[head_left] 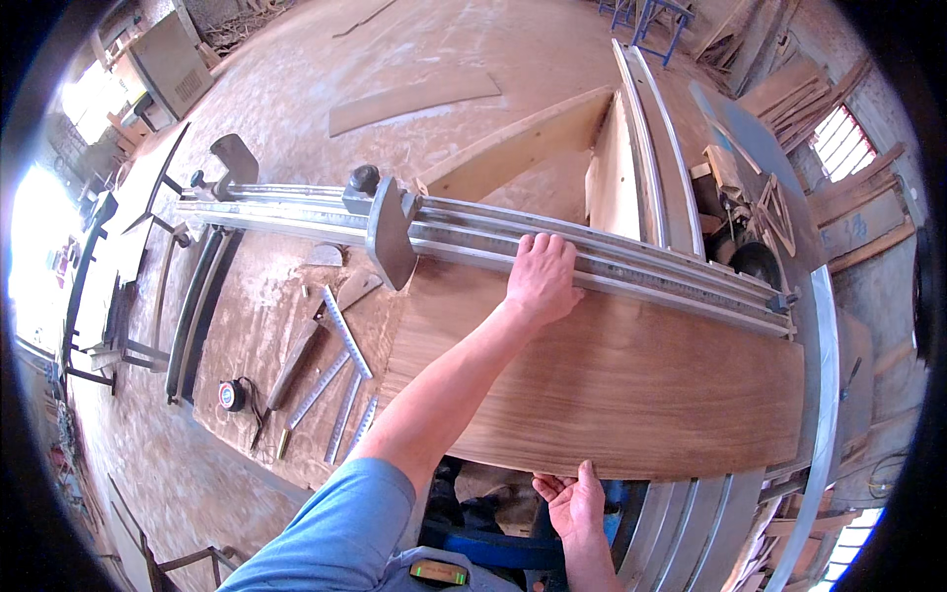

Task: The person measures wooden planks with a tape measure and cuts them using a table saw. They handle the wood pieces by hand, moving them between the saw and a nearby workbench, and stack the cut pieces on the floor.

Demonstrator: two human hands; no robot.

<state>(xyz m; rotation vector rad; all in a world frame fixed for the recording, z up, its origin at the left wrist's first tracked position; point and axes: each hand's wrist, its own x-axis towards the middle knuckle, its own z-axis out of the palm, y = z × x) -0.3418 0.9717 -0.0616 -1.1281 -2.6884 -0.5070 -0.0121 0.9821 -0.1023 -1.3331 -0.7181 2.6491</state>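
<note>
My left hand (543, 276) is closed over the long aluminium rail (641, 261) with its scale, which crosses the saw table and carries a grey sliding stop (393, 237). Under and in front of the rail lies a brown wood-veneer panel (621, 395). My right hand (572, 503) is at the panel's near edge, palm up, thumb against the edge and fingers curled. Left of the panel, on a worn board (237, 316), are several metal rulers (343, 331), a tape measure (233, 395) and a dark-handled tool (291, 365).
An angled plywood frame (513, 143) stands beyond the rail. Offcut wood (789, 99) leans along the right wall. A loose board (414, 104) lies on the floor. Dark metal racks (109, 296) stand at the left. Slotted aluminium table sections (691, 523) lie at lower right.
</note>
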